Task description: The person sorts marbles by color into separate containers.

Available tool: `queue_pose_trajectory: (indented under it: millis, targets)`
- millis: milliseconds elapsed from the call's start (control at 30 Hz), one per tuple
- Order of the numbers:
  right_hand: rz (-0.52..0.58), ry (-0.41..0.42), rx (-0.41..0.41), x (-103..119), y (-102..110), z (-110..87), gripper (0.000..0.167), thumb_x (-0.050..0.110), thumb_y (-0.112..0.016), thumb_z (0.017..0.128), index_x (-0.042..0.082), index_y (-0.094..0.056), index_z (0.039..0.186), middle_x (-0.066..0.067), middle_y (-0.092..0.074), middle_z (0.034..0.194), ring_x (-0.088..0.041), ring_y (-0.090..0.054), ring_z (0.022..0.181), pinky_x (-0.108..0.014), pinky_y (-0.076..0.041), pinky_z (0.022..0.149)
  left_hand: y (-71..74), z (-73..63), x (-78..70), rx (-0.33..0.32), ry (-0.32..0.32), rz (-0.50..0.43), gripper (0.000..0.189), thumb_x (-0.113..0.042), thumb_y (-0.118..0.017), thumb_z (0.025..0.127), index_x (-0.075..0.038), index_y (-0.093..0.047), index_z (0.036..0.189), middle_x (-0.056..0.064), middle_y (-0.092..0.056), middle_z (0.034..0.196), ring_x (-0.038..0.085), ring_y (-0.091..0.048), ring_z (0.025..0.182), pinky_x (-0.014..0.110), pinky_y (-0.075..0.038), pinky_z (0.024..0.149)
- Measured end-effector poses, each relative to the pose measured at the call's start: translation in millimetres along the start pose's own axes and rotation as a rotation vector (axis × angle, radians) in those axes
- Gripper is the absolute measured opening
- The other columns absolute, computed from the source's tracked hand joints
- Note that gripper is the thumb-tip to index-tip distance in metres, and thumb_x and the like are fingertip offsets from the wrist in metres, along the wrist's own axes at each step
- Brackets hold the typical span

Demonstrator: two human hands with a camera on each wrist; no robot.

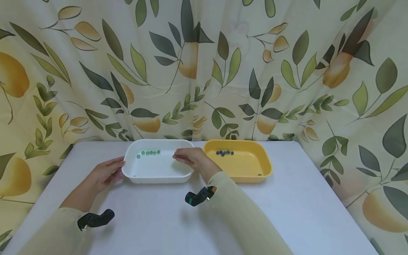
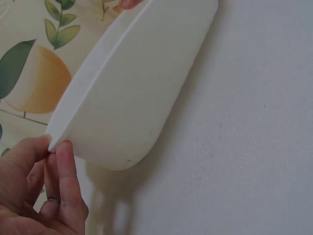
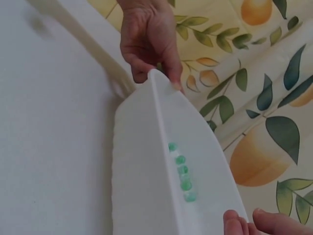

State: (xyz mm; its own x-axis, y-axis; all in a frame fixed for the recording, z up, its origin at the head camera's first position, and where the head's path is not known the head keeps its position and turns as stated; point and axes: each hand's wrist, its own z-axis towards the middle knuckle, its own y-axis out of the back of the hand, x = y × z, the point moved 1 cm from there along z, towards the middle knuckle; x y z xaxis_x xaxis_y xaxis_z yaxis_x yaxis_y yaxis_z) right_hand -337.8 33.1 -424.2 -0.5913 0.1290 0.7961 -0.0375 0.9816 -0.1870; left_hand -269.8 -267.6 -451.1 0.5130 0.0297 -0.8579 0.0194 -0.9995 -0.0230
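Observation:
My left hand [image 1: 106,173] pinches the left rim of a white tray [image 1: 159,180] between thumb and fingers, as the left wrist view shows close up. Toward the tray's left back, several green glass marbles [image 1: 151,153] lie mostly in a row, one a little nearer. Over the tray's right part is my right hand [image 1: 194,158], its thumb and fingertips close together and pointing left. I cannot tell whether it holds something small. In the right wrist view, its fingertips [image 3: 234,223] show at the bottom right, overlapping the tray's far rim.
A yellow tray [image 1: 243,180] stands just right of the white one, with several dark blue marbles [image 1: 223,153] grouped toward its back left. Both trays are on a white-covered table [image 1: 306,212]. Behind them hangs a curtain [image 1: 229,88] printed with fruit and leaves.

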Motion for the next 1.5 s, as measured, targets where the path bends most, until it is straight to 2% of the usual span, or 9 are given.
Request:
queue_pose_trajectory:
  millis: [267, 500, 733, 933, 1067, 1167, 1333, 1400, 1500]
  targets:
    - [-0.015, -0.013, 0.006, 1.5, -0.4, 1.3, 0.036, 0.003, -0.071, 0.089, -0.003, -0.065, 0.124, -0.016, -0.075, 0.099, -0.020, -0.074, 0.081, -0.022, -0.060, 0.072, 2.6, 2.0, 1.1, -0.006, 0.002, 0.007, 0.061, -0.025, -0.064, 0.097, -0.013, -0.039, 0.151, -0.010, -0.064, 0.084, 0.005, -0.062, 0.074, 0.017, -0.057, 0.070]
    - [-0.002, -0.011, 0.005, 4.1, 2.3, -0.7, 0.035, 0.001, -0.071, 0.089, -0.005, -0.065, 0.123, -0.016, -0.075, 0.095, -0.022, -0.075, 0.084, -0.023, -0.060, 0.072, -1.5, 2.1, -2.4, -0.001, -0.007, 0.015, 0.063, -0.025, -0.064, 0.097, -0.011, -0.036, 0.152, -0.010, -0.065, 0.084, 0.005, -0.062, 0.072, 0.017, -0.057, 0.069]
    - [0.018, -0.011, 0.014, 4.1, 2.7, -5.9, 0.035, 0.001, -0.070, 0.089, -0.005, -0.064, 0.123, -0.013, -0.075, 0.089, -0.020, -0.074, 0.082, -0.021, -0.060, 0.071, -2.7, -0.8, -3.2, -0.003, -0.002, 0.000, 0.059, -0.023, -0.065, 0.096, -0.012, -0.042, 0.149, -0.009, -0.066, 0.082, 0.005, -0.064, 0.071, 0.018, -0.057, 0.068]
    - [0.042, 0.021, 0.026, 4.7, 11.6, -11.4, 0.038, 0.004, -0.068, 0.091, -0.004, -0.062, 0.128, -0.017, -0.073, 0.107, -0.020, -0.074, 0.088, -0.026, -0.058, 0.084, -3.1, -2.0, -3.7, -0.013, 0.005, -0.009, 0.058, -0.022, -0.067, 0.095, -0.011, -0.044, 0.147, -0.009, -0.067, 0.083, 0.005, -0.065, 0.072, 0.019, -0.058, 0.071]
    - [0.039, 0.021, 0.036, 7.4, 19.3, -14.9, 0.037, 0.008, -0.065, 0.095, -0.003, -0.061, 0.129, -0.019, -0.067, 0.122, -0.019, -0.073, 0.089, -0.027, -0.057, 0.088, -2.2, -1.8, -4.8, -0.037, -0.003, 0.065, 0.064, -0.025, -0.066, 0.096, -0.007, -0.038, 0.150, -0.011, -0.066, 0.083, 0.004, -0.065, 0.075, 0.020, -0.059, 0.073]
    - [0.039, 0.022, 0.043, 10.5, 23.1, -16.8, 0.038, 0.007, -0.064, 0.095, -0.005, -0.059, 0.130, -0.021, -0.068, 0.119, -0.018, -0.073, 0.083, -0.024, -0.059, 0.080, -0.6, -0.9, -5.6, -0.049, -0.016, 0.127, 0.065, -0.027, -0.065, 0.096, -0.004, -0.037, 0.150, -0.013, -0.066, 0.083, 0.004, -0.065, 0.076, 0.021, -0.059, 0.075]
    - [0.020, 0.038, 0.039, 14.4, 31.2, -22.8, 0.039, 0.005, -0.064, 0.094, -0.007, -0.058, 0.131, -0.015, -0.074, 0.098, -0.017, -0.072, 0.078, -0.022, -0.060, 0.072, 1.1, -0.1, -6.5, -0.048, -0.031, 0.162, 0.065, -0.027, -0.065, 0.096, -0.002, -0.037, 0.149, -0.012, -0.064, 0.086, 0.005, -0.064, 0.078, 0.023, -0.059, 0.076]
    - [0.011, 0.050, 0.038, 15.4, 35.7, -25.6, 0.039, 0.004, -0.064, 0.094, -0.008, -0.057, 0.131, -0.016, -0.073, 0.101, -0.017, -0.071, 0.079, -0.022, -0.060, 0.074, 1.0, -0.7, -7.0, -0.050, -0.033, 0.171, 0.065, -0.027, -0.065, 0.096, -0.001, -0.037, 0.149, -0.012, -0.064, 0.088, 0.005, -0.064, 0.079, 0.023, -0.059, 0.077]
    - [0.003, 0.075, 0.042, 16.4, 43.1, -29.4, 0.040, 0.002, -0.064, 0.094, -0.008, -0.056, 0.132, -0.022, -0.068, 0.119, -0.017, -0.071, 0.083, -0.024, -0.060, 0.078, 0.5, -1.7, -7.4, -0.058, -0.036, 0.191, 0.064, -0.027, -0.065, 0.096, -0.001, -0.038, 0.148, -0.010, -0.063, 0.091, 0.005, -0.064, 0.079, 0.024, -0.059, 0.077]
